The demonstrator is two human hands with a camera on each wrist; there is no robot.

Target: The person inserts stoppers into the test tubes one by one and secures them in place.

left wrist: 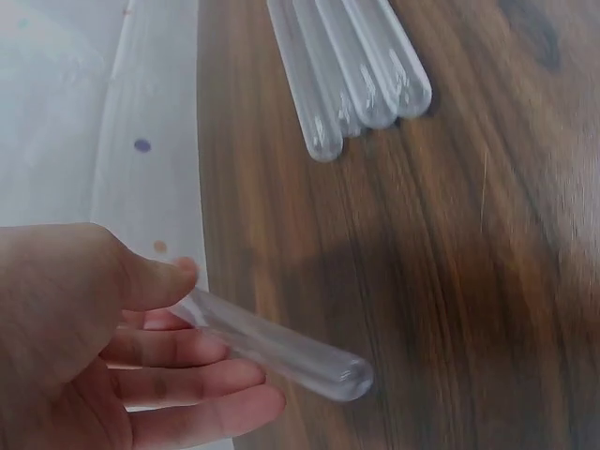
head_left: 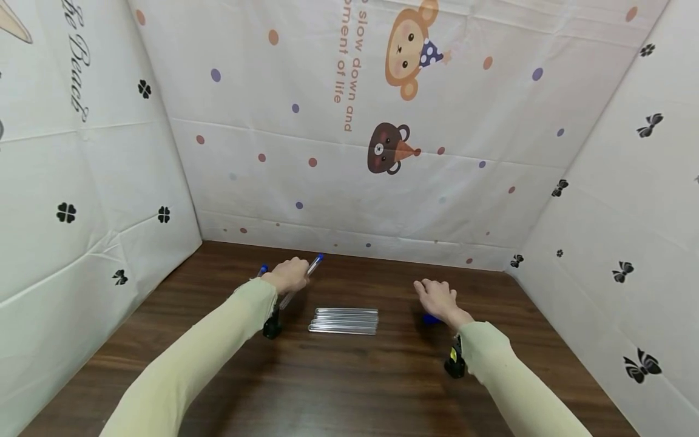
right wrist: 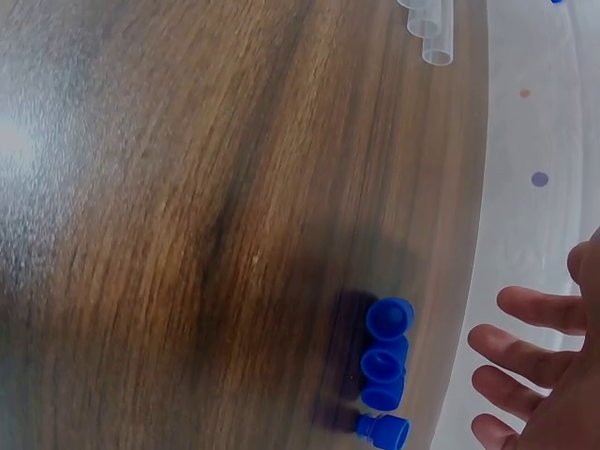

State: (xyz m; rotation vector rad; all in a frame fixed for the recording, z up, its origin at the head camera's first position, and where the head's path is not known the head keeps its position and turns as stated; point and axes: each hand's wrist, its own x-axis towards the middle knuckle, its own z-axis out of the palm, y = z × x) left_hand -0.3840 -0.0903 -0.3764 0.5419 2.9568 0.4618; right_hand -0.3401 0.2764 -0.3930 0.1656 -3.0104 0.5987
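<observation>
My left hand (head_left: 290, 276) pinches a clear test tube (left wrist: 286, 349) between thumb and fingers. It is tilted, and in the head view a blue cap (head_left: 320, 257) tops its upper end. Another blue cap (head_left: 263, 269) shows just behind that hand, the rest of it hidden. Several clear test tubes (head_left: 345, 321) lie side by side on the table between the hands. On the right, my right hand (head_left: 438, 300) hovers over the table, fingers spread and holding nothing. Several loose blue caps (right wrist: 384, 364) sit in a row on the tabletop near it.
A dark wood-grain table (head_left: 349, 382) carries everything. Printed white cloth walls stand at the back (head_left: 306, 182), the left (head_left: 109, 255) and the right (head_left: 595, 303). A small dark device is strapped at each wrist.
</observation>
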